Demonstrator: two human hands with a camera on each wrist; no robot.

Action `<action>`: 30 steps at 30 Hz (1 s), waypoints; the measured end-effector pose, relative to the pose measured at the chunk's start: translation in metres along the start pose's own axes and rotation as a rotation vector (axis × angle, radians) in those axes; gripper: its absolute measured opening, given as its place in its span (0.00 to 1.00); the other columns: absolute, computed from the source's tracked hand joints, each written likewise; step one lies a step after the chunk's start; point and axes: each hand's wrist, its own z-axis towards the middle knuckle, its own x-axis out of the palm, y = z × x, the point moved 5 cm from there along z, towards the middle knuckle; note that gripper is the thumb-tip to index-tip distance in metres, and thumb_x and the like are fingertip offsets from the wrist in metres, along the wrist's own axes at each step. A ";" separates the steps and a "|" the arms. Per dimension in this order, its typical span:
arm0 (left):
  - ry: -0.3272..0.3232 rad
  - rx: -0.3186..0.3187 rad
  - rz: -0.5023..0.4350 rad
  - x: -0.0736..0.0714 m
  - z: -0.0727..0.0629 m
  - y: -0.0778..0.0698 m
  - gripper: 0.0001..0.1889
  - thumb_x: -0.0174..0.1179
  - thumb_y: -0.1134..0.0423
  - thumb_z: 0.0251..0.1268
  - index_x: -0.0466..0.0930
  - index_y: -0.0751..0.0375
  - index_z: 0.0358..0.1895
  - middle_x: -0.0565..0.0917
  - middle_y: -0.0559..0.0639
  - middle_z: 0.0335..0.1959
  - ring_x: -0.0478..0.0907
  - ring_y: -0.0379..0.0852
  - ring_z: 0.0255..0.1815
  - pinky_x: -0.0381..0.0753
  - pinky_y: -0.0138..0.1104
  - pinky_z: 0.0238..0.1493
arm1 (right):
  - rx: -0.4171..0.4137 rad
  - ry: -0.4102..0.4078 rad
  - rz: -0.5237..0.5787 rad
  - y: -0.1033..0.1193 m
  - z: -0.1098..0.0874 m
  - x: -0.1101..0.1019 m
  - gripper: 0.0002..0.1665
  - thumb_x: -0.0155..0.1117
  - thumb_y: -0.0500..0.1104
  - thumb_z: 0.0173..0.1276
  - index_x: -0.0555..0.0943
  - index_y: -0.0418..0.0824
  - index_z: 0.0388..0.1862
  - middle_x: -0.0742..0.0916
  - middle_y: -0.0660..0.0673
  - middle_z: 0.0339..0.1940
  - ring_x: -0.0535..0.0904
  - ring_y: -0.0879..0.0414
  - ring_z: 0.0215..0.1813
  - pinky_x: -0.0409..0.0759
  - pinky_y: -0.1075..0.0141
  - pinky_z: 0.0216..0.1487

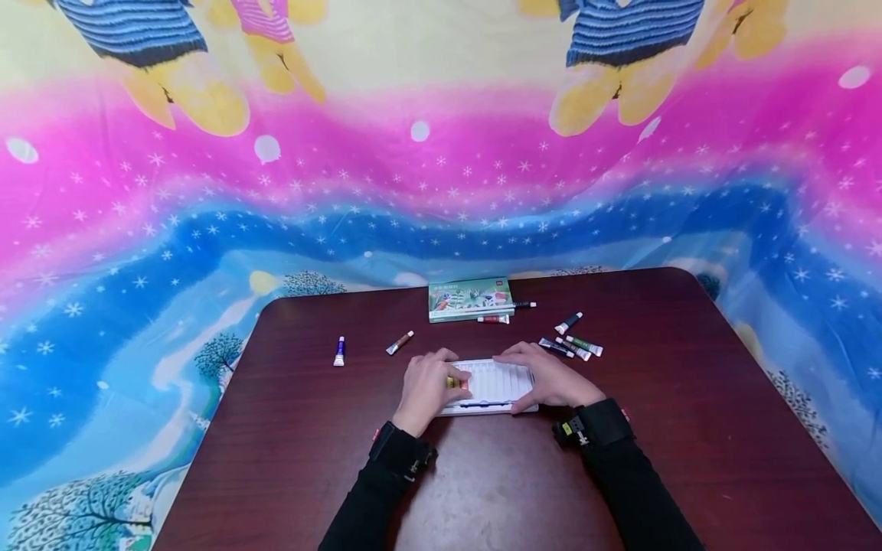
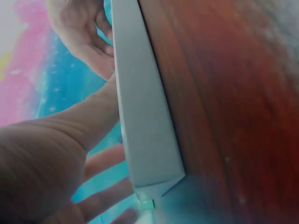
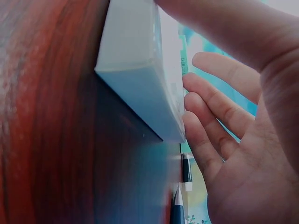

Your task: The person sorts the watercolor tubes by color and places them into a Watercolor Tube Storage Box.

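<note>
Flat on the dark red tabletop (image 1: 276, 459), a white tray (image 1: 498, 380) with ridged channels, one hand at each end. At the right end, right hand (image 1: 551, 379) gripping the tray, thumb along the near edge, fingers slightly parted at the far edge. At the left end, left hand (image 1: 425, 389) with bent fingers and thumb above the channels, close about a yellow-and-red item (image 1: 452, 382), partly hidden; whether pinching or merely touching it, cannot tell. Beyond the tray, a green box (image 1: 471, 297) with a red tube (image 1: 494, 320) just in front. Farther left, a blue tube (image 1: 339, 350) and a brown tube (image 1: 400, 343); off to the right, four tubes (image 1: 569, 323) grouped loosely.
</note>
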 end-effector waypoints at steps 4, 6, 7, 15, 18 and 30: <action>0.006 0.024 -0.009 0.001 -0.001 0.001 0.19 0.78 0.43 0.51 0.93 0.39 0.47 0.88 0.41 0.46 0.83 0.43 0.47 0.80 0.38 0.44 | -0.005 0.005 -0.003 0.000 0.000 0.001 0.53 0.88 0.53 0.50 0.75 0.47 0.75 0.78 0.44 0.68 0.72 0.46 0.68 0.74 0.46 0.67; 0.004 0.036 -0.007 0.001 0.000 0.002 0.19 0.77 0.42 0.51 0.93 0.39 0.48 0.88 0.40 0.45 0.82 0.42 0.46 0.79 0.36 0.43 | -0.006 0.008 -0.003 0.000 -0.001 0.002 0.53 0.88 0.53 0.50 0.75 0.46 0.75 0.78 0.44 0.68 0.72 0.46 0.68 0.74 0.45 0.67; 0.008 0.042 -0.009 0.001 0.000 0.003 0.20 0.77 0.42 0.51 0.93 0.39 0.48 0.88 0.40 0.45 0.82 0.42 0.46 0.79 0.36 0.43 | -0.007 0.008 -0.003 0.001 -0.001 0.002 0.53 0.88 0.53 0.50 0.75 0.46 0.75 0.78 0.44 0.68 0.72 0.46 0.68 0.73 0.45 0.68; 0.199 0.085 -0.053 0.004 -0.001 0.012 0.20 0.71 0.45 0.65 0.88 0.39 0.59 0.82 0.45 0.66 0.77 0.50 0.66 0.75 0.51 0.67 | -0.002 0.005 0.020 0.001 -0.003 0.002 0.52 0.87 0.52 0.51 0.75 0.46 0.75 0.78 0.44 0.68 0.72 0.46 0.67 0.73 0.46 0.67; 0.240 0.077 -0.103 0.004 -0.002 0.016 0.21 0.71 0.47 0.66 0.87 0.39 0.61 0.80 0.46 0.68 0.74 0.52 0.69 0.71 0.53 0.71 | -0.004 0.006 0.023 0.001 -0.003 0.001 0.52 0.87 0.52 0.51 0.75 0.46 0.75 0.77 0.44 0.68 0.72 0.46 0.67 0.74 0.46 0.66; 0.175 0.031 -0.127 -0.001 0.001 0.014 0.21 0.77 0.49 0.59 0.89 0.42 0.57 0.84 0.43 0.58 0.78 0.49 0.61 0.76 0.50 0.60 | 0.005 0.005 0.022 0.003 -0.002 0.000 0.52 0.87 0.52 0.51 0.75 0.47 0.75 0.77 0.44 0.68 0.72 0.46 0.67 0.73 0.46 0.67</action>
